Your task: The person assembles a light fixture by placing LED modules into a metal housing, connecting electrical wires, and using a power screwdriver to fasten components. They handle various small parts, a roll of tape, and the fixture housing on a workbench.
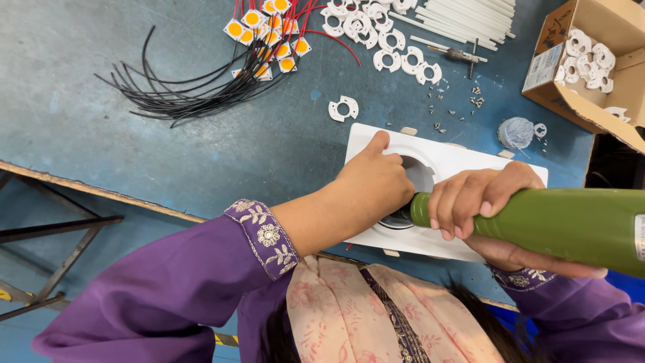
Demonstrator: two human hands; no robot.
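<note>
On the blue table [134, 134], the right hand [480, 202] grips the green driver [571, 225] over the white fixture [484, 168].

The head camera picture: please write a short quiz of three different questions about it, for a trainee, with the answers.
1. True or false: the right hand holds the green power tool.
2. Which thing does the left hand press on? A) the cardboard box B) the white square frame C) the black wires
3. Fill in: the single white ring holder lies on the ____ table.

Key
1. True.
2. B. The hand rests on the frame at its round opening.
3. Blue.
</note>
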